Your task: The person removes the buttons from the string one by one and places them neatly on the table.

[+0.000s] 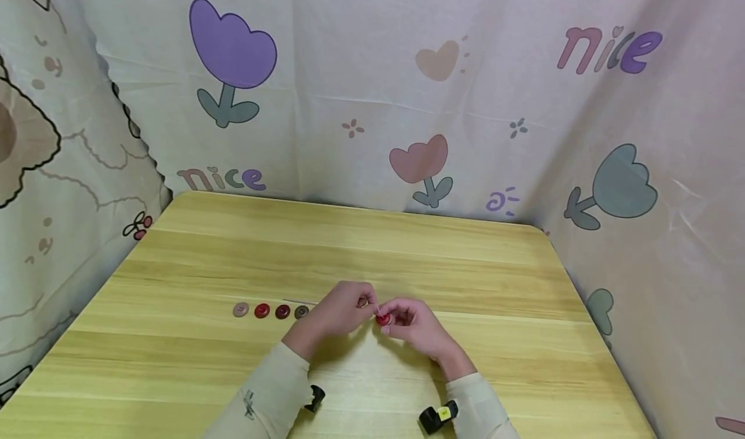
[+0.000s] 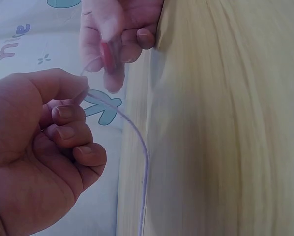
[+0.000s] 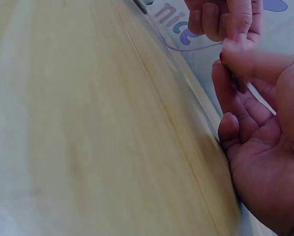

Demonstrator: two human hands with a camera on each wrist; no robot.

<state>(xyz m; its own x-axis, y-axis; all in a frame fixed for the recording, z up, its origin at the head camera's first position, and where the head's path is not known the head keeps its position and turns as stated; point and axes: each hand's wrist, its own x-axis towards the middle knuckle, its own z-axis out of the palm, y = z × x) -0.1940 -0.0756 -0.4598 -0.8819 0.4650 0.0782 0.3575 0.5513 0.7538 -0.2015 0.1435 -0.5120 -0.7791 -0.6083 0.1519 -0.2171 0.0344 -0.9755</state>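
My left hand [image 1: 347,306] pinches a pale purple string [image 2: 137,132] between thumb and forefinger, its other fingers curled in the left wrist view. Just to its right, my right hand [image 1: 420,326] holds a red button [image 1: 383,320] between its thumb and fingers. A short stretch of string spans from the left fingertips to the button; whether it passes through a hole cannot be made out. The string's long end hangs down from the left hand toward the table. In the right wrist view, the right fingers mostly cover the button, and a white strand [image 3: 261,98] shows behind them.
Left of the hands, several buttons lie in a row on the wooden table [image 1: 465,258]: a pinkish button [image 1: 240,310], a red one, a dark red button [image 1: 282,311] and a grey-brown button [image 1: 301,311]. A printed curtain [image 1: 361,51] surrounds the table's back and sides.
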